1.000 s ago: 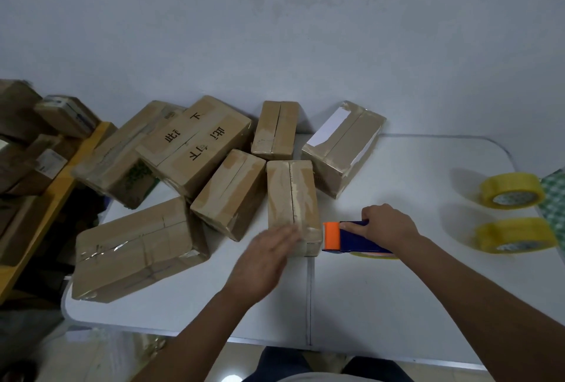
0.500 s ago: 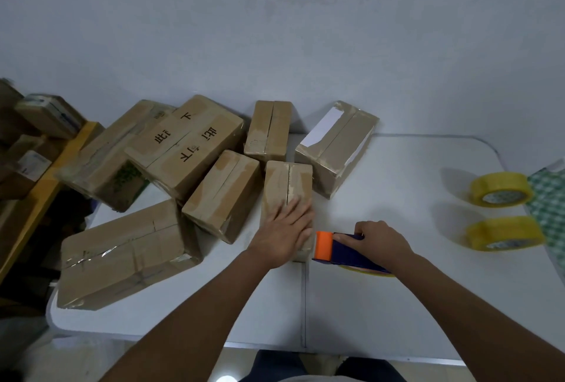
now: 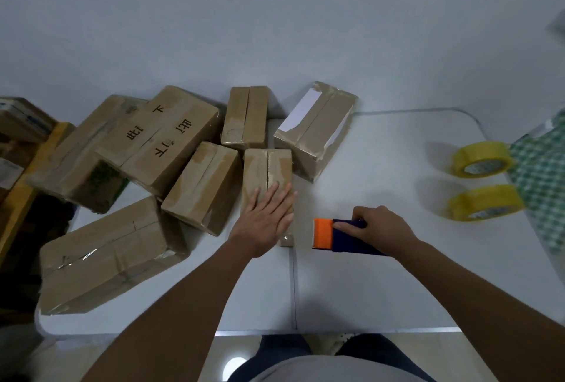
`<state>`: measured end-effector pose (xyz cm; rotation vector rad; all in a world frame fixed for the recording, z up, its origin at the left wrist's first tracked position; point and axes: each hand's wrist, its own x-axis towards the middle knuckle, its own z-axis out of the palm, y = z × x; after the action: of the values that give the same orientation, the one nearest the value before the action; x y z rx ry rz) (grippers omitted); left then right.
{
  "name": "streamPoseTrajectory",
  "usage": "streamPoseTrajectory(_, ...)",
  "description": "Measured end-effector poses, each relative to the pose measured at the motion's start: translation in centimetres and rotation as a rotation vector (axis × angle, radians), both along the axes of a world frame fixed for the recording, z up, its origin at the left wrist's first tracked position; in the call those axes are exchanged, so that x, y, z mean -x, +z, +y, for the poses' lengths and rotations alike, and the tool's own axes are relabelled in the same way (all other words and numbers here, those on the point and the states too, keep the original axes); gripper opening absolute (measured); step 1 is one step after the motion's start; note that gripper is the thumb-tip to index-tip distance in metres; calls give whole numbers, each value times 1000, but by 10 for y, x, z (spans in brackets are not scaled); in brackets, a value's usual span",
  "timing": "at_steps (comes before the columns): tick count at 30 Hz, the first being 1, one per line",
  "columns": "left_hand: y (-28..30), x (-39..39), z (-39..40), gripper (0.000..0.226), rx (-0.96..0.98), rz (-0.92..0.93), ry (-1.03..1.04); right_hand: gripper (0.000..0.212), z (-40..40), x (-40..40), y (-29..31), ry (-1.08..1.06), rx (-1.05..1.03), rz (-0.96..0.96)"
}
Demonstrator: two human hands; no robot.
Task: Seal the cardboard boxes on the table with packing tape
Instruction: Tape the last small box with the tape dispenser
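Several brown cardboard boxes lie on the white table [image 3: 367, 290]. My left hand [image 3: 267, 222] rests flat, fingers spread, on the near end of a narrow box [image 3: 266, 167] in the middle. My right hand [image 3: 377, 228] grips a blue tape dispenser [image 3: 342, 235] with an orange head, just right of that box's near end and slightly apart from it. A box with a white label [image 3: 318, 127] stands behind to the right. More boxes [image 3: 201, 186] crowd the left side.
Two yellow tape rolls [image 3: 481, 160] [image 3: 486, 202] stand at the table's right, beside a green checked cloth [image 3: 541, 179]. A large box [image 3: 104, 253] overhangs the near-left corner. Stacked boxes on a yellow shelf [image 3: 27, 186] sit left of the table. The wall is behind.
My left hand moved forward onto the narrow box's top and pressed flat. The dispenser in my right hand pulled slightly away from the box end to the right.
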<state>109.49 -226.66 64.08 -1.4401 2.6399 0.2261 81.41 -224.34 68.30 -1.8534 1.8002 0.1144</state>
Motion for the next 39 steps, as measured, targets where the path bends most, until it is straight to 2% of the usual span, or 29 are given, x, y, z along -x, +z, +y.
streamPoseTrajectory(15, -6, -1, -1, 61, 37, 21, 7, 51, -6, 11, 0, 14, -31, -2)
streamPoseTrajectory(20, -7, -1, 0, 57, 66, 24, 10, 33, -6, 12, -1, 40, -226, -91)
streamPoseTrajectory(26, -7, -1, -1, 57, 41, 9, 14, 40, -13, -14, -3, 100, -130, 42)
streamPoseTrajectory(30, -5, -1, -1, 58, 17, 33, 12, 41, -17, -20, 1, 94, -84, 62)
streamPoseTrajectory(36, -5, 6, -2, 60, 31, 26, 61, 49, -15, -25, -12, 38, -94, 72)
streamPoseTrajectory(39, -4, 2, 2, 60, 7, 30, 37, 48, -22, -14, -13, -63, -90, 196)
